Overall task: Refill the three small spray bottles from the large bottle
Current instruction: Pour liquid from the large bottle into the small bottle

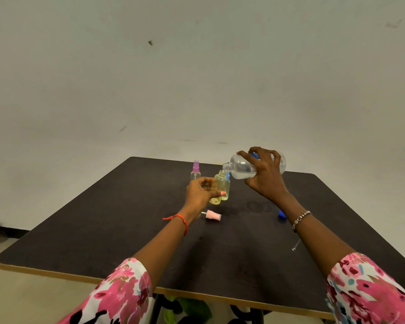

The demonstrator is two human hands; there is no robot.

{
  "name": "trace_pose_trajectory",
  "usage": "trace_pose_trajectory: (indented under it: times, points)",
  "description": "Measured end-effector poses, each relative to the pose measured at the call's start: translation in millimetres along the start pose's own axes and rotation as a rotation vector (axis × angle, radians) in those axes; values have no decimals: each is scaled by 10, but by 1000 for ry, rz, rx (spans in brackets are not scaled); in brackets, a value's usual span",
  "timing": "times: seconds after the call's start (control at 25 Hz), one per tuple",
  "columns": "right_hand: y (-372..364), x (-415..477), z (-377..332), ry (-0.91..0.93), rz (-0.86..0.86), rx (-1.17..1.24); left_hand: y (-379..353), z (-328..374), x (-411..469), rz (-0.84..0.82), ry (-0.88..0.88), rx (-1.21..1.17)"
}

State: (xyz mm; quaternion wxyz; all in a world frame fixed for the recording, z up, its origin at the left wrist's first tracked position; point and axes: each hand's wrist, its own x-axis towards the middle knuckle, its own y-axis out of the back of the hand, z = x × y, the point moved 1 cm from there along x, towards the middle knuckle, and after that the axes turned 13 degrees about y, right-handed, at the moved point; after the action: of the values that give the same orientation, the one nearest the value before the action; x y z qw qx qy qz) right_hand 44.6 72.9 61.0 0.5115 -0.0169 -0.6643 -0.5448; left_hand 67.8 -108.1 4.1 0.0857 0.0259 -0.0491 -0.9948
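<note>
My right hand point(264, 175) grips the large clear bottle point(240, 168), tipped almost flat with its open neck just over the mouth of a small yellow spray bottle point(220, 183). My left hand point(200, 191) holds that yellow bottle, uncapped and leaning slightly, low on the dark table point(103, 230). Right behind it stands a small bottle with a blue top point(227, 183), mostly hidden. A small bottle with a purple spray cap point(195, 170) stands upright farther back on the left. A pink spray cap point(212, 215) lies on its side near my left wrist.
A blue cap point(282, 214) rests on the table beside my right forearm. A thin metal pin-like piece point(295, 245) lies near the right edge. A plain wall rises behind the table. Green and black items show under the front edge.
</note>
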Motion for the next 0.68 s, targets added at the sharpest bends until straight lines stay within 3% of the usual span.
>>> trace_pose_trajectory:
  times: [0.68]
  points:
    - [20, -1, -37, 9, -8, 1, 9, -5, -42, -7, 24, -10]
